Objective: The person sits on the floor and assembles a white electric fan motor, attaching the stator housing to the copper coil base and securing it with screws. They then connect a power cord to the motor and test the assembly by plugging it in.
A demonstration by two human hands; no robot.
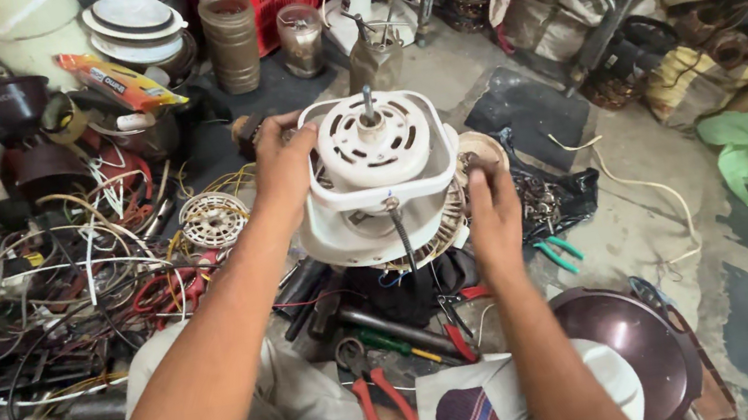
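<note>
Head cam: both hands' fingers (278, 136) gripping white fan motor (380, 180), right hand (494, 213) blurred, motor underside hidden.

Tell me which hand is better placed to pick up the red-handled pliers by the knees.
Right, probably. The right hand only rests against the side of the white fan motor, while the left hand grips its top edge. The red-handled pliers lie between both forearms.

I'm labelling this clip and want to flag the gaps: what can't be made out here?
Head view only:
- Right hand fingertips: motion-blurred, so its grip on the white fan motor is unclear.
- Motor's underside: hidden by its own housing.
- Left hand fingertips: hidden behind the motor.
- Red pliers: handle ends hidden by cloth.
</note>
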